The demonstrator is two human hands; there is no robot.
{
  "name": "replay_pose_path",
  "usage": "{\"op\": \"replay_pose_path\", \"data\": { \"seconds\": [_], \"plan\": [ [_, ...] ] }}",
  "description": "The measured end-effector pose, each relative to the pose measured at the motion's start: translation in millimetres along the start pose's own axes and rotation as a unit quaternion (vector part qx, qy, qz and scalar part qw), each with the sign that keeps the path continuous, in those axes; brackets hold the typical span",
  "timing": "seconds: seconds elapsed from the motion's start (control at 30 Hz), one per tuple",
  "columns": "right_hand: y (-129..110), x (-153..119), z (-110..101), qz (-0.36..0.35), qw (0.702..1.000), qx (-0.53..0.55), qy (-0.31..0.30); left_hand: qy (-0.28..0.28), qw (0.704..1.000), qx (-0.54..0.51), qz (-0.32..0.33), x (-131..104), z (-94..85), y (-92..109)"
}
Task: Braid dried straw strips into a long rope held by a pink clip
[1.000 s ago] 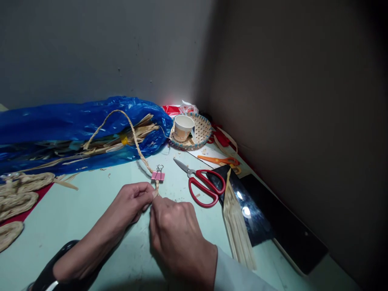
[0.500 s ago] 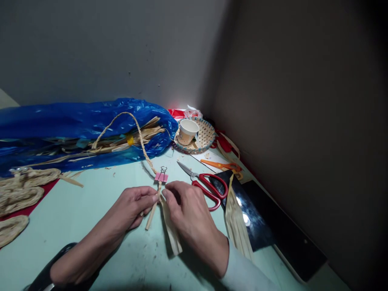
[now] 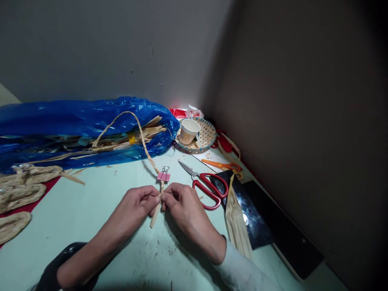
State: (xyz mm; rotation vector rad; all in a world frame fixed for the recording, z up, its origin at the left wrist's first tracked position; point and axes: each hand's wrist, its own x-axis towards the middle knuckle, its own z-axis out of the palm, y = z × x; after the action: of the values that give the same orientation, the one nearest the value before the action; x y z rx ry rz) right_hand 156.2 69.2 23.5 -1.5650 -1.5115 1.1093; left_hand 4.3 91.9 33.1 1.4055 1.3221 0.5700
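Note:
A braided cord (image 3: 143, 139) of pale dried husk arches from the blue bag down to a pink binder clip (image 3: 163, 176) that grips it near the table's middle. Just below the clip, my left hand (image 3: 138, 204) pinches the braid's lower end from the left. From the other side my right hand (image 3: 186, 214) pinches the same spot, its fingertips nearly meeting the left ones. One flat loose strand (image 3: 155, 216) sticks out downward between the hands. The other strand ends are hidden by my fingers.
Red-handled scissors (image 3: 209, 188) lie right of the clip, with orange scissors (image 3: 222, 165) behind. A paper cup (image 3: 189, 131) sits in a woven basket (image 3: 209, 135). Husk strips (image 3: 238, 218) rest on a dark glossy sheet. Woven soles (image 3: 22, 194) lie left; a blue bag (image 3: 60, 117) lines the wall.
My right hand has closed in to the left, meeting my left hand at the braid. The wide strand that hung below my right hand no longer shows.

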Motion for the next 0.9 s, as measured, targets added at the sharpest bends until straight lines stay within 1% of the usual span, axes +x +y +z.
{"op": "replay_pose_path", "data": {
  "seconds": [0.17,0.33,0.4,0.47,0.5,0.53,0.57,0.6,0.63,0.67,0.7,0.73,0.77,0.8,0.83,0.9],
  "plan": [
    [0.2,-1.2,4.3,0.019,0.999,0.033,0.012,0.015,0.998,0.058,0.033,-1.6,-1.3,-1.5],
    [-1.0,-0.8,6.7,0.033,0.998,0.044,0.031,0.025,0.993,0.107,0.042,-1.0,-7.4,-0.2],
    [-1.1,-0.7,7.5,0.039,0.997,0.054,0.037,0.049,0.99,0.128,0.041,-4.5,-5.9,0.4],
    [-0.3,-0.5,8.0,0.04,0.996,0.07,0.038,0.095,0.977,0.179,0.063,-11.1,-0.1,-1.5],
    [0.6,-0.3,8.1,0.04,0.995,0.081,0.036,0.127,0.963,0.218,0.093,-14.8,4.1,-3.8],
    [1.7,0.1,8.1,0.039,0.994,0.092,0.034,0.16,0.942,0.258,0.145,-18.5,8.7,-6.8],
    [3.0,0.6,7.8,0.039,0.993,0.105,0.03,0.192,0.91,0.297,0.216,-21.7,13.4,-10.3],
    [4.4,1.3,7.4,0.04,0.992,0.117,0.025,0.216,0.872,0.333,0.286,-24.1,17.7,-13.9],
    [5.8,2.1,6.7,0.042,0.991,0.129,0.019,0.229,0.831,0.37,0.348,-25.8,21.5,-17.1],
    [7.1,2.9,5.9,0.044,0.989,0.142,0.011,0.236,0.79,0.403,0.398,-26.8,24.5,-19.6],
    [8.3,3.7,5.0,0.047,0.987,0.154,0.001,0.238,0.755,0.431,0.434,-27.2,26.7,-21.3],
    [9.2,4.4,4.0,0.049,0.985,0.166,-0.01,0.238,0.727,0.452,0.458,-27.3,28.1,-22.3],
    [9.8,4.9,3.2,0.051,0.983,0.176,-0.019,0.238,0.708,0.467,0.473,-27.2,29.0,-22.6],
    [10.3,5.2,2.5,0.052,0.981,0.186,-0.027,0.235,0.698,0.477,0.479,-27.2,29.4,-22.7],
    [10.7,5.3,1.9,0.052,0.979,0.193,-0.031,0.232,0.692,0.485,0.482,-27.5,29.6,-22.8],
    [11.3,5.1,1.5,0.051,0.978,0.199,-0.027,0.221,0.691,0.496,0.477,-28.8,29.6,-23.6]
  ]
}}
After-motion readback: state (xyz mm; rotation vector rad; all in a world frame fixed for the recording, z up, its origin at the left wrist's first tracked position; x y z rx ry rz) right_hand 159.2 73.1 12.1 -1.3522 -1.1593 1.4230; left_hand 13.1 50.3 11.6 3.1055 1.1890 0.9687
